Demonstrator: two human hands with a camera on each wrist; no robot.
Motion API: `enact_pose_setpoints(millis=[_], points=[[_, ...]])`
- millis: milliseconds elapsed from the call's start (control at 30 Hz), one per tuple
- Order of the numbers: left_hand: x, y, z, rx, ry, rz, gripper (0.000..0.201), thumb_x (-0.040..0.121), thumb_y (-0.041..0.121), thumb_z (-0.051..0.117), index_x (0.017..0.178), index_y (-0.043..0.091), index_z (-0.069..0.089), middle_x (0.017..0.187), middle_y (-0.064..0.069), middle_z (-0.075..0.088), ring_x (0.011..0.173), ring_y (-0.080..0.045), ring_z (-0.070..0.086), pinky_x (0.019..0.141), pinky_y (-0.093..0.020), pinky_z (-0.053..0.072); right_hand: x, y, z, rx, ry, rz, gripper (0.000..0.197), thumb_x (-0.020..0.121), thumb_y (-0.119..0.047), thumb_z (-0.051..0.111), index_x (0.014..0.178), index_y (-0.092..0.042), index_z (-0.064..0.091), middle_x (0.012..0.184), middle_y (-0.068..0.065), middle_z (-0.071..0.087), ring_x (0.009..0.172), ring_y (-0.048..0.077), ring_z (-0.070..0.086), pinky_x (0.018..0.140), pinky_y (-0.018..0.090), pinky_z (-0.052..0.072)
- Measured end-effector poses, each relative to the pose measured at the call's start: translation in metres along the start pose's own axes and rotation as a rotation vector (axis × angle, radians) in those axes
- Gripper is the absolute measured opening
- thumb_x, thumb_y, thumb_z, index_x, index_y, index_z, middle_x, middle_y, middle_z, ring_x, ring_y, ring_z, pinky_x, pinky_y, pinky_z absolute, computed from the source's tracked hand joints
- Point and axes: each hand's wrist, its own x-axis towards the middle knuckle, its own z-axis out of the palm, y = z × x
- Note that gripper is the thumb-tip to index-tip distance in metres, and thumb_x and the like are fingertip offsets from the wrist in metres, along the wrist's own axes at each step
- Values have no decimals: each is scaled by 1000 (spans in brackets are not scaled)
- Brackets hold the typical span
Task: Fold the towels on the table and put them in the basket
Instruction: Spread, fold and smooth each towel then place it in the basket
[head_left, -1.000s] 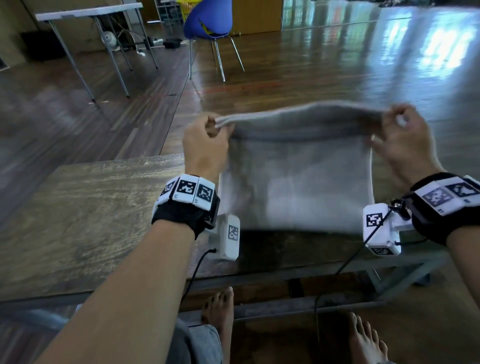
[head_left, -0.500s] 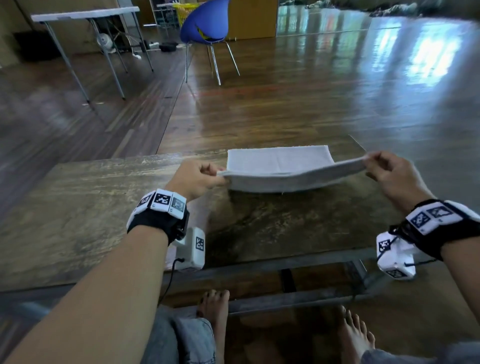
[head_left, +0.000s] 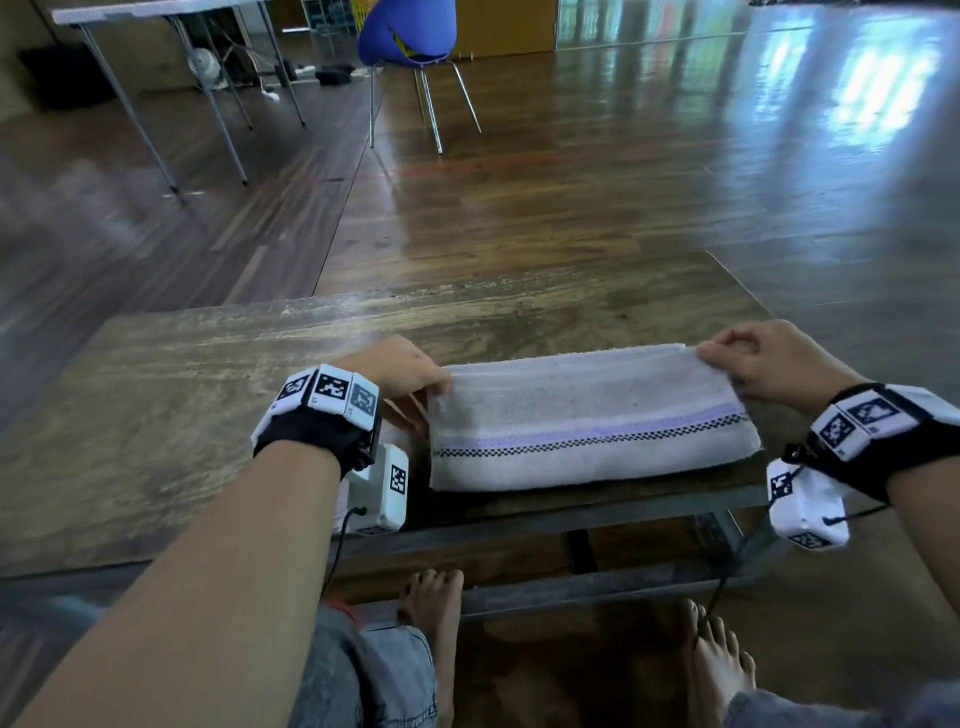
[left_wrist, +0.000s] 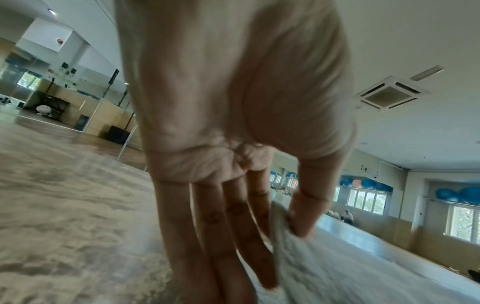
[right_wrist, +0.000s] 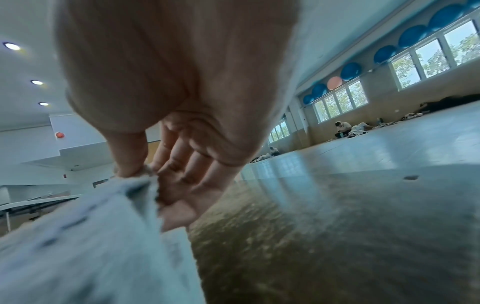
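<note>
Towel (head_left: 587, 421), white terry with purple band and checkered stripe, lying folded into a long strip on the bench (head_left: 156, 415), close to bench's near edge, near edge of strip almost flush with it. Left hand (head_left: 400, 369) at strip's left end: thumb pinching top corner against index, other fingers long and flat under the layers in the left wrist view. Right hand (head_left: 769, 364) at strip's right far corner: grip pinching the corner between thumb and fingertips. Both grips holding top layer only, as far as visible.

Risks from here:
- Letting go unevenly: top layer slides, edges misalign, fold opens.
- Next fold with only corners held: middle sags, layers shear, lumpy result.
- Strip close to bench's near edge: pull toward body could drag it off onto the floor.
- Basket not in view: carry distance unknown, loose fold likely to unroll in transit.
</note>
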Motion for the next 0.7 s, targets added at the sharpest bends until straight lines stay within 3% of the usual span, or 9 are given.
enact_pose_setpoints(millis=[67,200,267,333,400,500,567,700], points=[[7,-2,-2,26,65,16,11,83,12,70,78,2,72,78,-14,72,62,-30,72,67,-45,63,9,-3,8,-4,66,-41,18,92,-25,70,87,-8,68,60,-4,66,48,8,57,52,27,47],[19,-5,-1,88,238,82,14,81,15,74,68,12,73,78,-13,74,63,-28,70,65,-46,63,27,-4,24,-102,186,-67,16,91,-30,71,87,-15,70,79,4,68,69,18,60,73,32,46],[25,-5,2,135,295,107,18,81,17,75,65,16,70,70,-10,71,61,-27,68,58,-36,62,30,-4,29,-182,234,-51,15,90,-31,72,85,-17,72,82,2,69,75,17,62,75,30,42],[30,-5,6,188,318,135,22,81,18,77,61,19,67,62,-2,66,53,-16,60,47,-24,50,34,-3,32,-253,210,-30,15,89,-29,72,85,-14,74,84,5,71,82,22,64,78,30,43],[33,-3,9,229,311,148,24,80,18,78,59,19,66,60,0,64,51,-11,55,45,-19,41,37,-2,33,-304,170,-18,16,89,-27,72,84,-12,74,84,8,72,85,25,65,80,31,47],[34,-2,10,256,306,146,19,78,17,80,62,16,70,65,-3,67,57,-13,56,48,-20,40,41,-2,35,-333,153,-14,16,90,-25,71,82,-12,72,84,10,71,83,26,66,78,30,48],[34,-2,10,265,307,149,6,77,16,81,74,12,76,70,-3,69,62,-13,58,50,-19,40,41,-2,36,-338,148,-20,15,90,-24,71,78,-14,69,83,9,70,80,26,65,73,27,47],[33,-3,10,273,308,155,9,75,15,82,83,11,80,75,-3,72,63,-11,59,48,-17,40,42,-4,36,-373,163,-24,14,87,-22,74,76,-15,68,82,9,69,78,26,66,69,26,49]])
